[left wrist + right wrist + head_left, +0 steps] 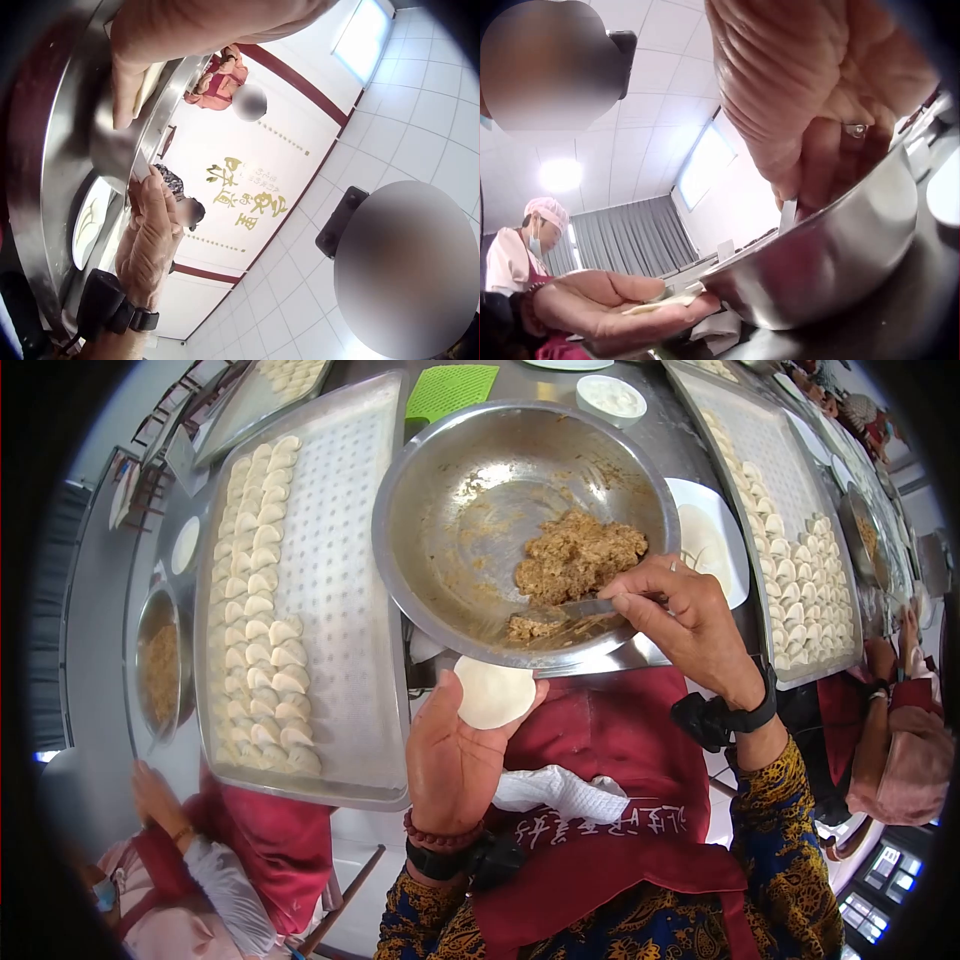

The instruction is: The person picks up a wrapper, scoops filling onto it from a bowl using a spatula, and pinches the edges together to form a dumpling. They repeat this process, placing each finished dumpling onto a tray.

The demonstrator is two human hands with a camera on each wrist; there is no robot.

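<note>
A round white dough wrapper point(495, 692) lies across the fingers of the left hand point(458, 755), palm up, just below the near rim of a large steel bowl point(450, 510). In the right wrist view the wrapper point(664, 302) rests flat on the left hand point(607, 307) beside the bowl point(810, 277). The right hand point(690, 622) pinches a flat metal utensil point(588, 607) over the bowl's right side. Its far end is at the brown filling point(580, 555), with some filling at the tip. In the left wrist view the right hand point(150, 244) grips the utensil point(141, 166).
Trays of folded dumplings stand left point(345, 610) and right point(790, 480) of the bowl. A white plate point(715, 540) sits by its right rim, a small white bowl point(612, 400) and a green mat point(450, 390) behind it. Other people stand at both sides.
</note>
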